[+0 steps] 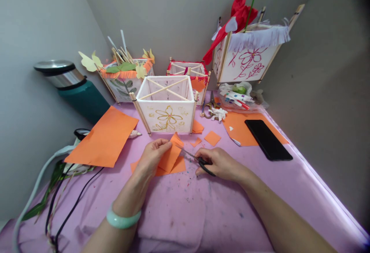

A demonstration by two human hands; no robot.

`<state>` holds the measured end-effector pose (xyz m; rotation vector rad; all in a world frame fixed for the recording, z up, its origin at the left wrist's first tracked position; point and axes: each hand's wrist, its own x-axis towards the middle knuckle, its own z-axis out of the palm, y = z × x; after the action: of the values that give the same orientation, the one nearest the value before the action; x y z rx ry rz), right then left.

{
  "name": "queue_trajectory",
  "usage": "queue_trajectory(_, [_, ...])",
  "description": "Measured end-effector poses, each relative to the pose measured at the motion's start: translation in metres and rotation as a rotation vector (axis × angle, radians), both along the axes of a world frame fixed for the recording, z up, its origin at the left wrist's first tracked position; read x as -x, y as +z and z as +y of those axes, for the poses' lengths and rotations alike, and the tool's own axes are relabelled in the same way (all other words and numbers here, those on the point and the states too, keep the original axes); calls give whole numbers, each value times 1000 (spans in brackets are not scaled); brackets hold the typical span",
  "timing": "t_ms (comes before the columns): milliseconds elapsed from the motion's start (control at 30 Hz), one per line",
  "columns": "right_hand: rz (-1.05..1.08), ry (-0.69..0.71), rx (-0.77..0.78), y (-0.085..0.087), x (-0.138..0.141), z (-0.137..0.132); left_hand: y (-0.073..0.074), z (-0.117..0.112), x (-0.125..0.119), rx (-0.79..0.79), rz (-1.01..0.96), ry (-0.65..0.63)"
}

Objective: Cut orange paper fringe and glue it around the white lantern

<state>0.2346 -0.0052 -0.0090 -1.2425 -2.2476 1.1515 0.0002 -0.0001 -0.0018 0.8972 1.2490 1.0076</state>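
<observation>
My left hand is closed on a folded piece of orange paper, held just above the pink tablecloth. My right hand grips small black-handled scissors, and their blades touch the paper's right edge. More orange paper lies flat under the held piece. Small orange offcuts lie just beyond the hands. A white paper lantern with a yellow flower drawing stands directly behind them.
A large orange sheet lies at left, near a teal flask and black cables. A black phone rests on orange paper at right. Three more lanterns and a bag of markers stand against the back wall.
</observation>
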Motion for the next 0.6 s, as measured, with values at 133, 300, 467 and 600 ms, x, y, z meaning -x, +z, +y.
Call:
queue_trajectory(133, [3, 2, -8, 0, 0, 0, -1, 0, 1, 16, 2, -10])
queue_trajectory(300, [-13, 2, -14, 0, -1, -1, 1, -1, 0, 11, -8, 6])
queue_trajectory(467, [-22, 9, -21, 0, 0, -1, 3, -2, -4, 7, -22, -5])
queue_trajectory(600, [-21, 5, -15, 0, 1, 0, 4, -2, -5, 2, -9, -9])
